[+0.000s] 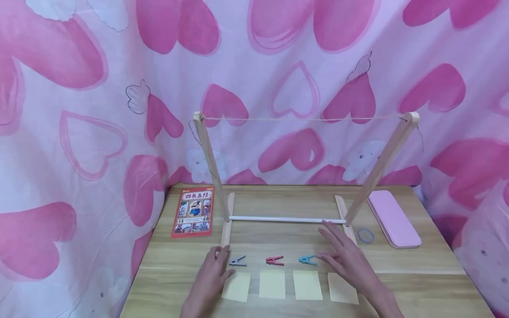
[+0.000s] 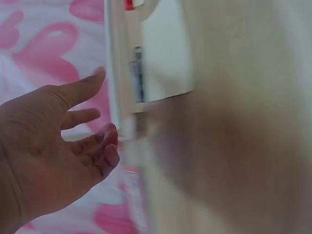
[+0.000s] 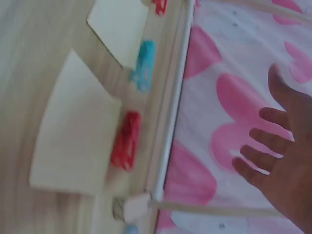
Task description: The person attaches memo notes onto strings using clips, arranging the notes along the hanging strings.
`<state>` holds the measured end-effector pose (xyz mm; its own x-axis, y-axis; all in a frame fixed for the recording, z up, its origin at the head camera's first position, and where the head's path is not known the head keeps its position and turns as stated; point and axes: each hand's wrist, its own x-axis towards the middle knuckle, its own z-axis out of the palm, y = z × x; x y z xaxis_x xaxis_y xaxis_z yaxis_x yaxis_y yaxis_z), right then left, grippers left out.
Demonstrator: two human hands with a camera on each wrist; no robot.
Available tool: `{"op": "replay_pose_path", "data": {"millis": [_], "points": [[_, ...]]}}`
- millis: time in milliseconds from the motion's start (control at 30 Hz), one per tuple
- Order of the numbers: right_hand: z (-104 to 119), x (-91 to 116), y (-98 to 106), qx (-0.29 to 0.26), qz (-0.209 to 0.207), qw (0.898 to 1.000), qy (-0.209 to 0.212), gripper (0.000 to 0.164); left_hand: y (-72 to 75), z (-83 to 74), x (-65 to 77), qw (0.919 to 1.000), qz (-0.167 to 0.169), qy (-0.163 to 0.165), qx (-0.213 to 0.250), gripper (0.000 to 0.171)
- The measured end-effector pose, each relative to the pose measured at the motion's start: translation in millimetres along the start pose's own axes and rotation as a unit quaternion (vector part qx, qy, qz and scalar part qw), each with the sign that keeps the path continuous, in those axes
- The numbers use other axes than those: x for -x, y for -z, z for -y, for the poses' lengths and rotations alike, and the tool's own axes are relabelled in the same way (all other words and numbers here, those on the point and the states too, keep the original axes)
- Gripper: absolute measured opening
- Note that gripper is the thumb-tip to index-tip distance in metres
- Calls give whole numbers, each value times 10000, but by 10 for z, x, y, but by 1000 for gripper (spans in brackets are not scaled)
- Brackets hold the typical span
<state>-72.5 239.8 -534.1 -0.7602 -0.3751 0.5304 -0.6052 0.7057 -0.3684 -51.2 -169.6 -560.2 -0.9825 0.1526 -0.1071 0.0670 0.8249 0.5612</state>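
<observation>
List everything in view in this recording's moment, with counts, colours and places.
pegs: 4, grey-red-blue-red left to right, rowed behind the notes
notes: 4, pale yellow, near side of the table
frame: 1, pale wood, mid-table
rod: 1, white, low across frame
string: 1, beige, across frame's top
booklet: 1, mainly red, left of frame
case: 1, pink, right of frame
ring: 1, greyish-blue, beside case
table: 1, light wood, underneath
backdrop: 1, pink-and-white, behind table
left hand: 1, bare, by grey peg
right hand: 1, bare, by rightmost pegs
</observation>
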Motion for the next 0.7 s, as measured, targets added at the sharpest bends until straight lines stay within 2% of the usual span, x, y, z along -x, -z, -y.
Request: {"op": "replay_pose_path", "data": {"millis": [100, 200, 300, 400, 533, 700], "points": [[118, -52, -154, -276, 122, 9994, -164, 62, -176, 166, 105, 9986, 62, 85, 510, 83], [259, -173, -360, -493, 418, 9978, -147, 54, -301, 292, 153, 9979, -89, -140, 623, 88], [426, -332, -595, -471, 957, 9942, 156, 45, -327, 320, 150, 9972, -216, -158, 705, 84], [608, -493, -873, -513, 1525, 9858, 478, 41, -283, 300, 123, 9968, -118, 38, 794, 78], [814, -616, -1255, -132, 2131, 9722, 965, 49, -259, 284, 107, 9957, 2, 325, 868, 67], [919, -639, -1563, 594, 2400, 9577, 1472, 53, -346, 318, 115, 9932, -76, 458, 1063, 54]]}}
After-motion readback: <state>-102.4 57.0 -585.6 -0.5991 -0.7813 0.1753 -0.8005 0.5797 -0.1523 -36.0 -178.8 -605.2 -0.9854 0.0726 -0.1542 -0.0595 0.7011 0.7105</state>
